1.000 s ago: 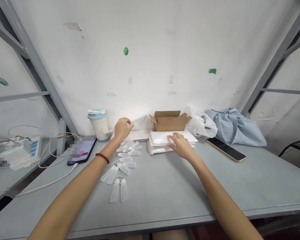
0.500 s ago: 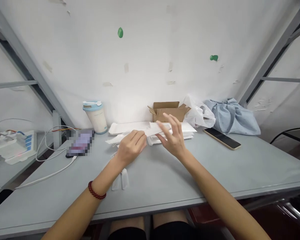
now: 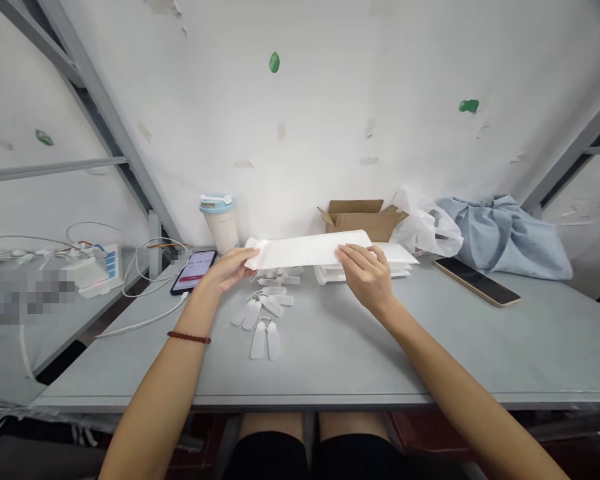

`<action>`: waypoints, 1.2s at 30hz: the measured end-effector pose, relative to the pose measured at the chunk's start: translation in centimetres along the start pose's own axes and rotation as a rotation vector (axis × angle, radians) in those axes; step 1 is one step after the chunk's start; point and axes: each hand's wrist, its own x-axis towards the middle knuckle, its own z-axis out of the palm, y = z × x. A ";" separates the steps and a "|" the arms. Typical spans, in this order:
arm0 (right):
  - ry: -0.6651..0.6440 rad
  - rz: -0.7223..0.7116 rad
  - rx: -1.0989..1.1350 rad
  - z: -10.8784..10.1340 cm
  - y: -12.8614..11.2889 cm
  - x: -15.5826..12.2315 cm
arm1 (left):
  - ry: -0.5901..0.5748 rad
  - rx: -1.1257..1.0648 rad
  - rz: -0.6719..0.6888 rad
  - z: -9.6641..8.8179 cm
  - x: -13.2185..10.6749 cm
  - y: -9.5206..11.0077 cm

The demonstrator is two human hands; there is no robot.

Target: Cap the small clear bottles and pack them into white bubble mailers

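A long, flat white packet [image 3: 307, 251] is stretched between my two hands above the table. My left hand [image 3: 230, 268] pinches its left end, where the white material looks crinkled and partly see-through. Closed on the lower edge near the right end is my right hand [image 3: 366, 275], with the thumb hidden beneath. Under and in front of the packet lie several translucent white tags [image 3: 266, 341] joined in small bunches. A stack of similar white packets [image 3: 400, 256] rests just behind my right hand, partly covered by it.
Behind stand an open cardboard box [image 3: 363, 223], a white plastic bag [image 3: 425, 230] and a blue cloth bundle [image 3: 515, 240]. A phone [image 3: 477, 281] lies at right. At left are a lidded cup [image 3: 221, 223], a lit phone [image 3: 194, 272], its cable and a power strip [image 3: 100, 277].
My right hand, spread open before, has closed on the packet's right part. My left hand has moved left to its left end, uncovering the tags. The view has shifted left.
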 end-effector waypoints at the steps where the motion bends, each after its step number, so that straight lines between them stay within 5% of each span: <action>1: -0.014 -0.022 0.003 0.1 -0.4 -0.1 | -0.008 -0.057 -0.034 0.1 0.0 -0.2; 7: -0.145 -0.131 -0.025 -0.2 -3.9 -0.5 | -0.080 -0.185 -0.094 0.3 -0.4 -0.1; 15: -0.476 -0.193 0.200 -1.1 -6.4 -1.1 | -0.562 0.050 -0.079 2.1 -2.4 0.6; 20: -0.479 -0.163 0.285 -1.3 -6.2 -0.8 | -0.578 0.122 -0.043 4.5 -3.4 1.0; 24: -0.461 -0.140 0.275 -1.3 -5.9 -0.6 | -0.613 0.220 0.006 4.3 -3.5 1.3; 31: -0.498 -0.019 0.222 -0.9 -4.1 -0.4 | -1.027 0.649 0.107 3.2 -4.5 2.2; 36: -0.499 0.032 0.239 -0.6 -3.2 -0.4 | -0.907 1.092 0.209 4.8 -5.9 1.7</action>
